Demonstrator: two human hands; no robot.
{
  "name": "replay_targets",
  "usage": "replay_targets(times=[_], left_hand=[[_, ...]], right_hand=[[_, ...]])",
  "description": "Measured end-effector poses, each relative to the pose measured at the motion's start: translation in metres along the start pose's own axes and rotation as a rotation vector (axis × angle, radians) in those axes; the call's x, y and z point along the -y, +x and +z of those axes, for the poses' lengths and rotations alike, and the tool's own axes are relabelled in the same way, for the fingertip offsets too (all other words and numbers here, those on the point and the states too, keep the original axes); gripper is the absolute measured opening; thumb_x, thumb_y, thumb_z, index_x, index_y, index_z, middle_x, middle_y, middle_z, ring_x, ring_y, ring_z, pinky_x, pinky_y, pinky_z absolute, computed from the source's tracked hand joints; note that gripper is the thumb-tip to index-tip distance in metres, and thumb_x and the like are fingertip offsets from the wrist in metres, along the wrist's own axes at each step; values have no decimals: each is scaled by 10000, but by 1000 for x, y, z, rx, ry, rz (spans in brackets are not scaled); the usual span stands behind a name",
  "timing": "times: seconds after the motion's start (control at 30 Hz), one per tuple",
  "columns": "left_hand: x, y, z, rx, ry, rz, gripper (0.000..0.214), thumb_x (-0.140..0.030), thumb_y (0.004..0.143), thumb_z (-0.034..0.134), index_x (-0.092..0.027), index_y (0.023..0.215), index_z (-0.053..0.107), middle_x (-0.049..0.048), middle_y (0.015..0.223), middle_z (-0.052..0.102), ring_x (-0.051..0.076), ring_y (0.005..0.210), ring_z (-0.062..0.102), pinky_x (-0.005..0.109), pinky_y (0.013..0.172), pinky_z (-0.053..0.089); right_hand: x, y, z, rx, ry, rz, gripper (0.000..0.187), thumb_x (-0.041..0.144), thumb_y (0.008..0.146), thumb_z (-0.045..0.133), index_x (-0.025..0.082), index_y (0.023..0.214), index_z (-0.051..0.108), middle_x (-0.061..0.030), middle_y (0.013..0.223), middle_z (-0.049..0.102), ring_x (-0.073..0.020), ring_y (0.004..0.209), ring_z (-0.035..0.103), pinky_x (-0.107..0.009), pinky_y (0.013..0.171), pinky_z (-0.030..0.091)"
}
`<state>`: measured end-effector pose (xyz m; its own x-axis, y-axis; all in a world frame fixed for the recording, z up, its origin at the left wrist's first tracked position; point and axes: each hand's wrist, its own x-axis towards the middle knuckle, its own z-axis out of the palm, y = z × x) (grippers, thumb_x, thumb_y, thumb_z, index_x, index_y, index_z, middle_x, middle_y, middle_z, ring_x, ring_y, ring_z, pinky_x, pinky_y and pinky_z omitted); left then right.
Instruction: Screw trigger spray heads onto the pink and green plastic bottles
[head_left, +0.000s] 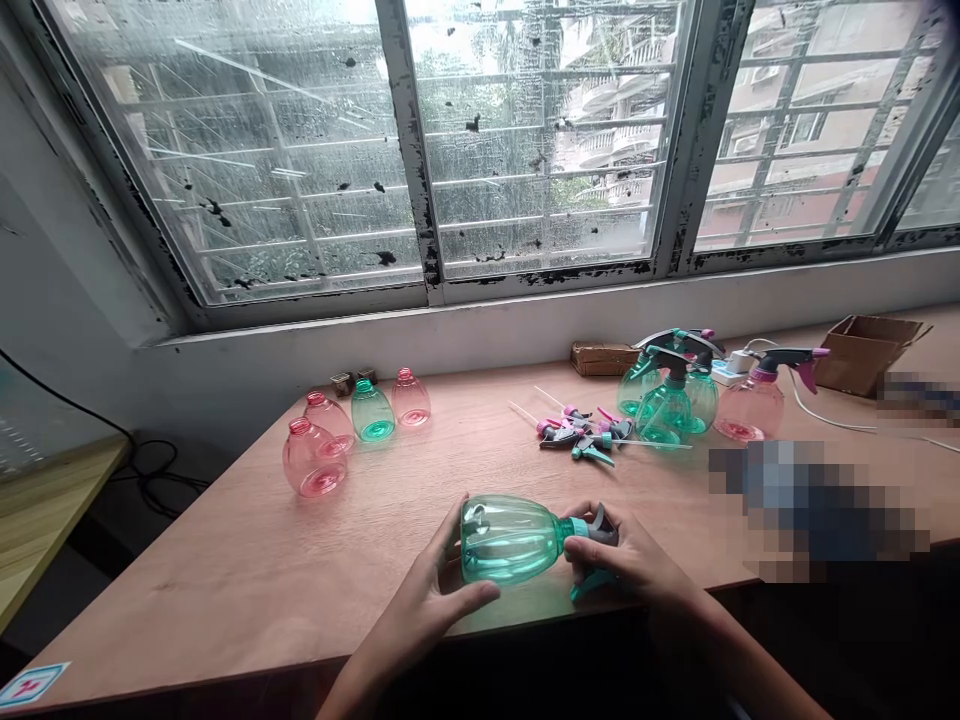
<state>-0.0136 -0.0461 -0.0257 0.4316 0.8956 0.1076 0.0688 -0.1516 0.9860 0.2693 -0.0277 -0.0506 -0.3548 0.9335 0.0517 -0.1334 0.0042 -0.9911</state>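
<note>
A green see-through spray bottle [510,540] lies on its side near the front edge of the wooden table [225,560]. My left hand [431,600] wraps round its wide bottom end. My right hand [626,560] is closed on the grey and teal trigger head [596,530] at the bottle's neck. Both hands hold it just above the tabletop.
Three pink bottles [313,460] and one green bottle [372,412], all without heads, stand at the left. Loose trigger heads with tubes [581,435] lie mid-table. Several bottles with heads [667,400] stand at the back right, beside a cardboard box [866,350] and a power strip [731,370].
</note>
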Motion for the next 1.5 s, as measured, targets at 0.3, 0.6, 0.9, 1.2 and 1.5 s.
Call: replay_targets(times=[0.3, 0.6, 0.9, 1.2, 1.5], left_hand=[[-1, -2, 7, -47, -14, 19, 995, -327, 838, 796, -359, 1577, 131, 82, 1622, 284, 326, 1414, 403, 453, 1170, 367], [-7, -4, 10, -83, 146, 99, 858, -314, 907, 696, -377, 1575, 161, 22, 1667, 156, 325, 1480, 284, 477, 1227, 255], [-2, -1, 1, -79, 177, -19, 855, -428, 897, 708, -265, 1579, 219, 79, 1650, 234, 330, 1519, 170, 514, 1257, 91], [-6, -3, 2, -3, 25, -23, 998, -409, 861, 753, -316, 1591, 79, 76, 1648, 236, 330, 1493, 261, 528, 1233, 204], [-10, -4, 5, -6, 44, -3, 914, -348, 895, 717, -327, 1587, 119, 66, 1621, 302, 323, 1464, 325, 496, 1235, 216]], right_hand=[[5, -1, 4, -8, 44, -15, 400, 428, 806, 807, 166, 1015, 589, 10, 711, 700, -171, 618, 681, -291, 600, 556], [4, 0, 3, -4, 30, -12, 427, 473, 790, 804, 167, 1008, 602, 2, 672, 702, -185, 609, 675, -300, 600, 545], [5, -1, 3, -6, 9, 7, 452, 499, 776, 805, 170, 1008, 600, 3, 664, 699, -178, 594, 656, -301, 603, 535], [5, -2, 4, 11, 32, 14, 449, 487, 794, 790, 175, 1032, 571, -3, 652, 709, -188, 601, 665, -306, 603, 523], [3, -2, 1, 22, 25, 3, 420, 478, 813, 780, 182, 1033, 580, 1, 670, 717, -189, 614, 674, -295, 609, 525]])
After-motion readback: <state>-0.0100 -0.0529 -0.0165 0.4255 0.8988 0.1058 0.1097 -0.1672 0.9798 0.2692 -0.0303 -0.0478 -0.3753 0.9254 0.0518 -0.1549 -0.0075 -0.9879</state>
